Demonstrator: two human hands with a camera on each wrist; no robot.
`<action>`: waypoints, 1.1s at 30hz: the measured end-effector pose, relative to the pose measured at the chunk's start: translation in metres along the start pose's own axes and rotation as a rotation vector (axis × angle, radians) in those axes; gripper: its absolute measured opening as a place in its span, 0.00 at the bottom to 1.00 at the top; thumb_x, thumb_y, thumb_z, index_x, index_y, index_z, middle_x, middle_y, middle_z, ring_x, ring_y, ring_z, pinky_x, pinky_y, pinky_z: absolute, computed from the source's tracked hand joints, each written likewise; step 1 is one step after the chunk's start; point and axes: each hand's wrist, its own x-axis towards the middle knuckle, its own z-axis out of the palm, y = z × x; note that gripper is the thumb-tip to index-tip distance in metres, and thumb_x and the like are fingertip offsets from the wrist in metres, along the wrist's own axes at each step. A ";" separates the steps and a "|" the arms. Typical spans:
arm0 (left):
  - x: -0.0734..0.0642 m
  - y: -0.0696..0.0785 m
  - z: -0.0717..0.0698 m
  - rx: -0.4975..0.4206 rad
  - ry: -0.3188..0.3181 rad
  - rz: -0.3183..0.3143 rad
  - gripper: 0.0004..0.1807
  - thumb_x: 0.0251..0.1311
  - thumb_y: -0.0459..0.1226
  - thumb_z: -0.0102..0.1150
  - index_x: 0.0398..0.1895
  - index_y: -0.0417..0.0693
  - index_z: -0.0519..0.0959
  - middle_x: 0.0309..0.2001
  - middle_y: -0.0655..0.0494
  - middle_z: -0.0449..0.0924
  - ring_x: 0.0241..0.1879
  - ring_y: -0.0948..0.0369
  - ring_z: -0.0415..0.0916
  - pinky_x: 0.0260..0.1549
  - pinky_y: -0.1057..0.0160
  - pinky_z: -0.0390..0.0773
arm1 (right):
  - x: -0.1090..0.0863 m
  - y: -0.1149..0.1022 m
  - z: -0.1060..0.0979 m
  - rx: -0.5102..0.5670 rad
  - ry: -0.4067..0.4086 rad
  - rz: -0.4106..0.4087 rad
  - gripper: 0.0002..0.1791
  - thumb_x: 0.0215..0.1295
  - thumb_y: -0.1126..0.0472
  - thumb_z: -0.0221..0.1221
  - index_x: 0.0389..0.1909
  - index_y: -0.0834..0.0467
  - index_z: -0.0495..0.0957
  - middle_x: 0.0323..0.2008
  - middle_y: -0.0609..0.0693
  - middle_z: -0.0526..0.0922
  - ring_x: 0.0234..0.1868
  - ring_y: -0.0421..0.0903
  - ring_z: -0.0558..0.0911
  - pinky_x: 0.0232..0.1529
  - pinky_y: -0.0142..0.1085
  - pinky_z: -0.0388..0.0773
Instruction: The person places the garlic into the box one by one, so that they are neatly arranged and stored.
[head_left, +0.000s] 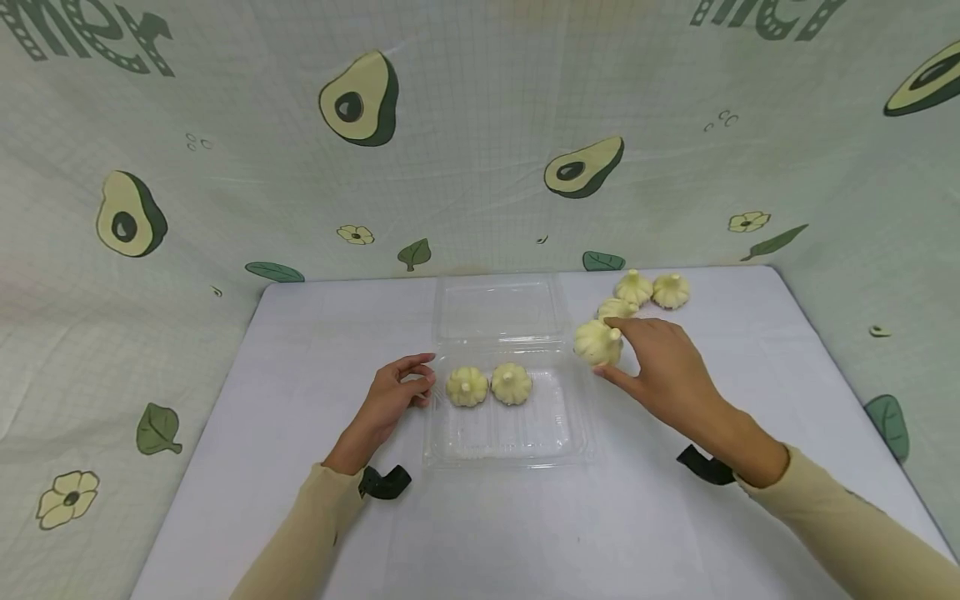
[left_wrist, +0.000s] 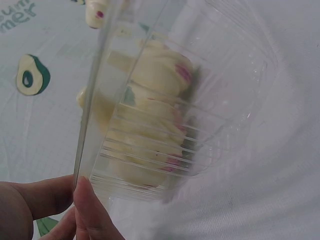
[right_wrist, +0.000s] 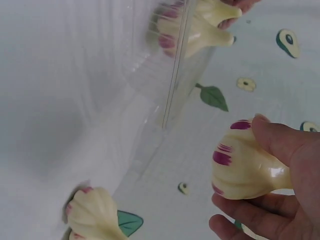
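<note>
My right hand [head_left: 663,367] pinches a pale garlic bulb [head_left: 597,342] between thumb and fingers, just right of an open clear plastic clamshell container [head_left: 510,454]. Purple marks show on the held bulb's base in the right wrist view. Two garlic bulbs, one at left [head_left: 467,387] and one beside it [head_left: 512,383], sit side by side at the back left of the container's base. At the container's left rim is my left hand [head_left: 390,396]; in the left wrist view its thumb and fingers [left_wrist: 92,207] pinch that rim.
Behind the base, the container's lid [head_left: 498,308] lies folded back. More garlic bulbs stand at the table's back right: one partly behind the held bulb [head_left: 617,309], one farther back [head_left: 633,287], one at the right [head_left: 671,291]. An avocado-print cloth [head_left: 480,192] rises behind the white table [head_left: 322,333].
</note>
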 end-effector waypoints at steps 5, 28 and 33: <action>0.000 -0.001 0.000 -0.006 0.004 -0.004 0.25 0.73 0.27 0.59 0.72 0.35 0.74 0.48 0.49 0.77 0.34 0.64 0.77 0.32 0.71 0.81 | 0.002 -0.012 0.008 0.025 -0.009 -0.067 0.36 0.58 0.55 0.79 0.64 0.66 0.78 0.58 0.61 0.85 0.61 0.63 0.81 0.64 0.61 0.72; 0.000 -0.002 0.000 -0.012 0.014 -0.006 0.24 0.73 0.28 0.60 0.71 0.36 0.75 0.47 0.50 0.77 0.33 0.64 0.77 0.31 0.70 0.82 | 0.005 -0.029 0.043 -0.037 -0.102 -0.215 0.35 0.58 0.52 0.79 0.62 0.64 0.80 0.57 0.58 0.86 0.60 0.59 0.81 0.67 0.55 0.72; 0.000 0.000 0.001 -0.007 0.019 -0.014 0.24 0.73 0.28 0.60 0.71 0.37 0.75 0.48 0.49 0.77 0.33 0.63 0.78 0.31 0.70 0.82 | 0.006 -0.030 0.048 -0.073 -0.109 -0.233 0.35 0.58 0.51 0.80 0.61 0.65 0.80 0.57 0.58 0.85 0.60 0.59 0.81 0.66 0.54 0.73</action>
